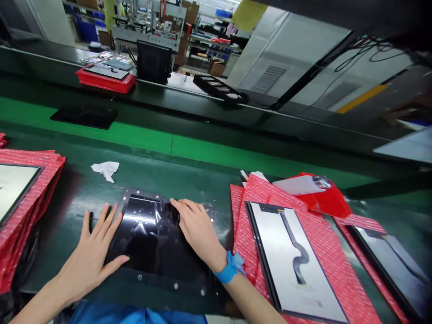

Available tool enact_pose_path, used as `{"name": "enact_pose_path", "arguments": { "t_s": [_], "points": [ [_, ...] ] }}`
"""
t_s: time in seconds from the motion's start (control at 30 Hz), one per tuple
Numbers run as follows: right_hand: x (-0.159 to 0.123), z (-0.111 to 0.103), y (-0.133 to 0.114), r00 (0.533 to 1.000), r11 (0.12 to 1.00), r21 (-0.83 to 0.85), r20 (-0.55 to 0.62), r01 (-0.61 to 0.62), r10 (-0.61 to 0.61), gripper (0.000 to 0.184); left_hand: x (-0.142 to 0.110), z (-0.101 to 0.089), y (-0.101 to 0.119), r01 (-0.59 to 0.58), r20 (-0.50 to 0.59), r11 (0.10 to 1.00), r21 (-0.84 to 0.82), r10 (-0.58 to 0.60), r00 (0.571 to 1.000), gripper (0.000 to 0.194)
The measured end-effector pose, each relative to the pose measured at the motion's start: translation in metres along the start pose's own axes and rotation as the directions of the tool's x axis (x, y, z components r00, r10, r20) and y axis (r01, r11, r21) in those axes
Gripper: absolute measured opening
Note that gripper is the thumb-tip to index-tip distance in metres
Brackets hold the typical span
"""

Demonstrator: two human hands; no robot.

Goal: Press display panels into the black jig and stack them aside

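Note:
A glossy black screen panel (158, 243) lies flat on the dark green bench, with a clear sheet (135, 193) marked by pale round spots around its edges. My left hand (91, 252) is open, fingers spread, its thumb touching the panel's left side. Toward the upper right of the panel, my right hand (197, 229) presses down with its fingers bent and close together. Whatever is under or between those fingertips is hidden. A blue band (231, 267) is tied around my right wrist.
Right of me, a white-backed display panel (290, 256) with a ribbon cable lies on red bubble-wrap bags (254, 193). More red bags (43, 180) are stacked at left. A crumpled white wipe (106, 170) lies beyond the panel; another black panel (84, 117) sits farther back.

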State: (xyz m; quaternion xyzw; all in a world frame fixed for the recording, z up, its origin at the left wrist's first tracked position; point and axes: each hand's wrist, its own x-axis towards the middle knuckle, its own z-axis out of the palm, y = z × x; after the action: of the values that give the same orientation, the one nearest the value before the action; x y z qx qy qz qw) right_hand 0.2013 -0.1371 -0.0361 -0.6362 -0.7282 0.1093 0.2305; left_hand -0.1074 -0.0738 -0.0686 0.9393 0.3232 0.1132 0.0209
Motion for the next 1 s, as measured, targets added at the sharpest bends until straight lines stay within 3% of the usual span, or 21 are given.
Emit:
{"name": "enact_pose_path", "arguments": {
  "t_s": [0.1, 0.2, 0.37, 0.47, 0.57, 0.83, 0.9, 1.0],
  "points": [
    [0.009, -0.002, 0.006, 0.997, 0.972, 0.228, -0.045, -0.052, 0.064, 0.047, -0.001, -0.002, 0.001, 0.006, 0.003, 1.0, -0.003, -0.006, 1.0, 0.094],
    [0.02, -0.01, 0.009, 0.993, 0.887, 0.448, 0.008, -0.106, 0.115, 0.042, -0.002, -0.004, 0.001, 0.016, 0.015, 0.999, -0.039, -0.015, 1.0, 0.094],
    [0.028, -0.036, 0.006, 0.982, 0.803, 0.565, 0.133, -0.188, 0.135, 0.037, -0.003, -0.004, -0.002, 0.029, -0.011, 0.943, -0.331, -0.035, 0.999, 0.059],
    [0.029, -0.046, 0.007, 0.965, 0.828, 0.507, 0.215, -0.24, 0.148, 0.037, -0.002, -0.001, -0.001, 0.057, -0.053, 0.856, -0.513, -0.098, 0.994, 0.047],
    [0.03, -0.047, 0.013, 0.947, 0.849, 0.454, 0.285, -0.271, 0.15, 0.034, -0.001, 0.0, 0.001, 0.111, -0.015, 0.772, -0.626, -0.154, 0.988, 0.042],
    [0.031, -0.04, 0.021, 0.939, 0.76, 0.567, 0.299, -0.318, 0.17, 0.045, 0.01, -0.018, 0.005, 0.216, 0.101, 0.487, -0.846, -0.253, 0.962, 0.04],
    [0.033, -0.043, 0.02, 0.939, 0.741, 0.587, 0.294, -0.326, 0.18, 0.048, 0.017, -0.025, 0.005, 0.22, 0.122, 0.391, -0.894, -0.259, 0.958, 0.046],
    [0.038, -0.049, 0.02, 0.939, 0.727, 0.598, 0.267, -0.338, 0.217, 0.051, 0.028, -0.034, 0.007, 0.279, 0.226, 0.157, -0.947, -0.288, 0.93, 0.058]
  ]
}}
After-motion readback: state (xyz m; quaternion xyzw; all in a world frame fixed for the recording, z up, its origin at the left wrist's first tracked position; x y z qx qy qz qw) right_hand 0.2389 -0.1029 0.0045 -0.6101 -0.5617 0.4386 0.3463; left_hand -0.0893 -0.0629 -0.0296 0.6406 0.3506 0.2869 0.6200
